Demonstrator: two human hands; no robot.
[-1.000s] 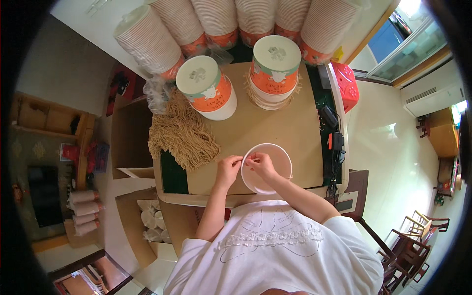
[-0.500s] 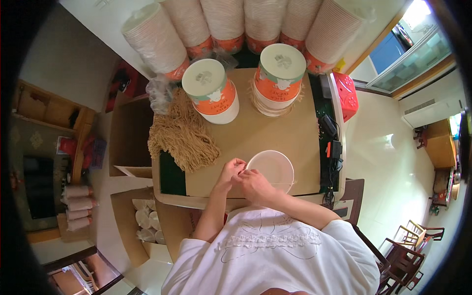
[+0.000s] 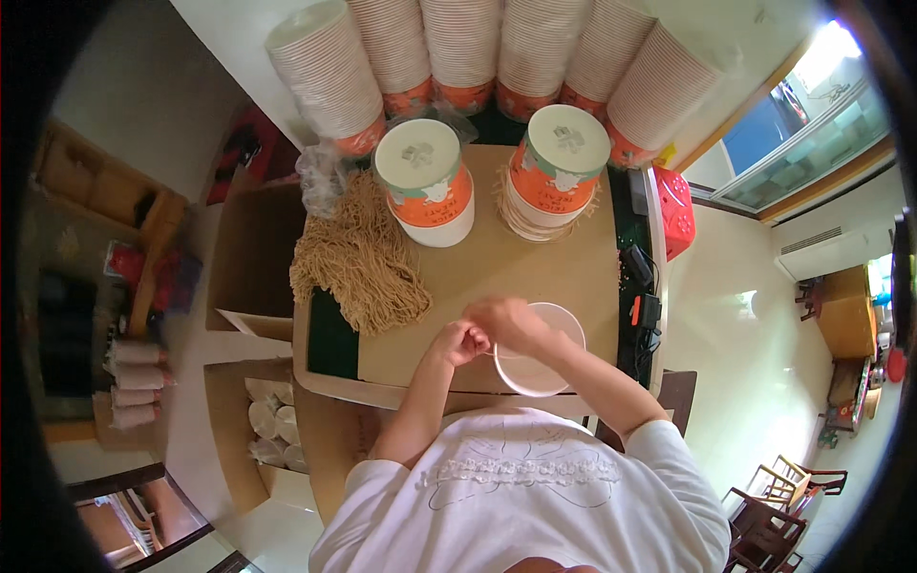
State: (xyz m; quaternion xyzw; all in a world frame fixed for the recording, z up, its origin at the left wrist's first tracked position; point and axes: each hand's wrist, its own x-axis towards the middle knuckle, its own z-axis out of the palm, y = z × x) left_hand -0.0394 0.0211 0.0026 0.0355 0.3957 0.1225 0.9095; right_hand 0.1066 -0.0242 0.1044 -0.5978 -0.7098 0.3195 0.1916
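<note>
Near the front edge of the table, a white paper bucket (image 3: pixel 541 355) stands with its open mouth up. My left hand (image 3: pixel 460 343) is closed in a pinch at the bucket's left rim; whatever is between its fingers is too small to make out. My right hand (image 3: pixel 508 325) lies across the rim beside it, fingers curled toward the left hand and slightly blurred, hiding what they hold. To the left of my hands lies a heap of tan twisted cords (image 3: pixel 361 263).
Two upturned orange-and-white buckets, one left (image 3: pixel 426 186) and one right (image 3: pixel 559 172), stand farther back; cords lie around the right one. Tall wrapped bucket stacks (image 3: pixel 461 48) line the back. Black adapters (image 3: pixel 646 310) lie at the right edge. Open cartons (image 3: pixel 234 420) are at the left.
My right hand has moved up and away from me, over the bucket's left rim. The left hand stays pinched beside it. The head view has shifted slightly.
</note>
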